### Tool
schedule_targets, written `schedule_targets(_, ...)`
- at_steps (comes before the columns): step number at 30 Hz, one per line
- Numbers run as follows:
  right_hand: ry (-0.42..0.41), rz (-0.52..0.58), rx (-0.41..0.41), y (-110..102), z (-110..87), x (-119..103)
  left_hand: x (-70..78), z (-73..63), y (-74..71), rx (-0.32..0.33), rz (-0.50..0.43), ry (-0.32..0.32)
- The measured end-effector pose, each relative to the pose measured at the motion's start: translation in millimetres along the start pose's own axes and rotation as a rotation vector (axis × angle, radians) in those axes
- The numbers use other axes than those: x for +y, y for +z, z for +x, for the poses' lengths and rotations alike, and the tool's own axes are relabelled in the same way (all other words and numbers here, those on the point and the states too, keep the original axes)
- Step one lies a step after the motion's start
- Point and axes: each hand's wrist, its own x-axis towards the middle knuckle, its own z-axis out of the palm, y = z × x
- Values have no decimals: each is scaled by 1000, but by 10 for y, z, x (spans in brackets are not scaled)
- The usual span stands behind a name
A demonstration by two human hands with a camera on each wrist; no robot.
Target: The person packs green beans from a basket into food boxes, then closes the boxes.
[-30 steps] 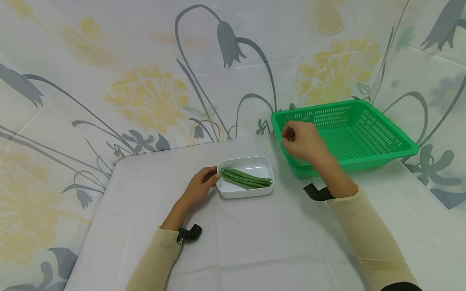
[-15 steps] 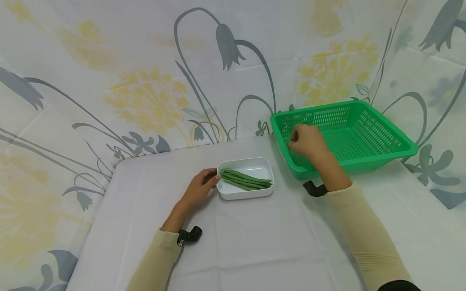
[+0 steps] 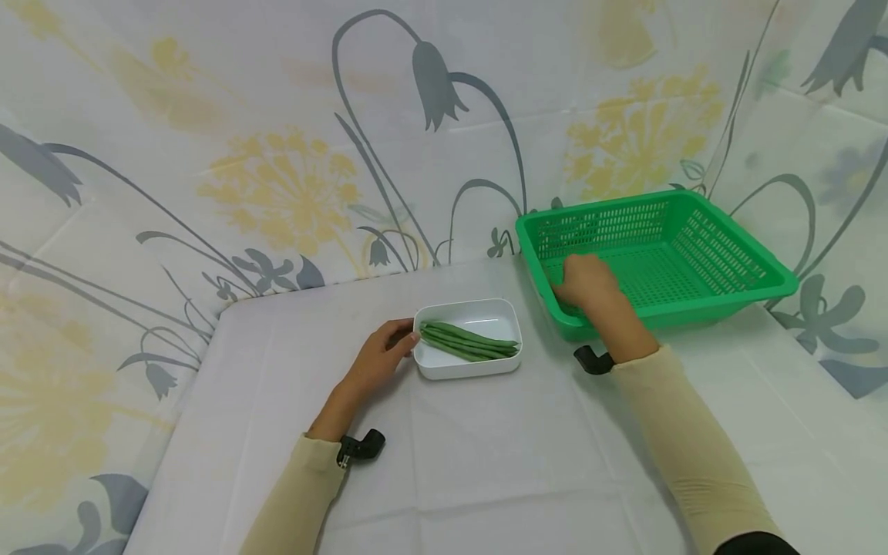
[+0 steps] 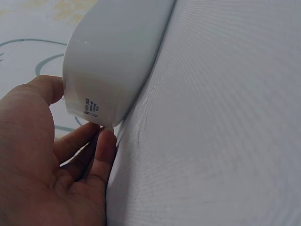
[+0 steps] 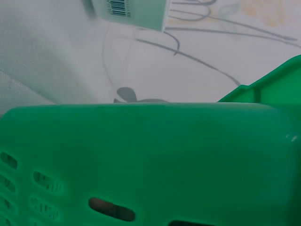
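Observation:
A small white dish [image 3: 466, 370] holds a bundle of green beans [image 3: 466, 342]. At its left end my left hand [image 3: 378, 356] grips the corner; in the left wrist view the thumb touches the rim side of the dish [image 4: 106, 56] and the curled fingers meet its base. My right hand [image 3: 591, 284] reaches down inside the left part of a green plastic basket [image 3: 721, 297]. Its fingertips are hidden, so I cannot tell what they hold. Through a slot in the basket wall [image 5: 150, 150] the right wrist view shows a bit of skin.
White cloth covers the table [image 3: 444, 462]. Behind it rises a backdrop [image 3: 291, 77] printed with grey and yellow flowers. The basket stands to the right of the dish, near the back edge, with high slotted walls.
My right hand has come down from above the basket's left rim into the basket, moving slightly right. My left hand and the dish have stayed in place.

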Motion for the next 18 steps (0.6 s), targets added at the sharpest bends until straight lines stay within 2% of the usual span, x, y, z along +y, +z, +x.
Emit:
schedule_targets(4,25,-35,-86,1,5,1,3,-4,-5,2,3,-10)
schedule_targets(10,34,-77,-207,-8,14,-20,5,-2,-5,0,3,7)
schedule_targets(18,40,-107,-266,14,19,-20,-24,21,-4,1,15,16)
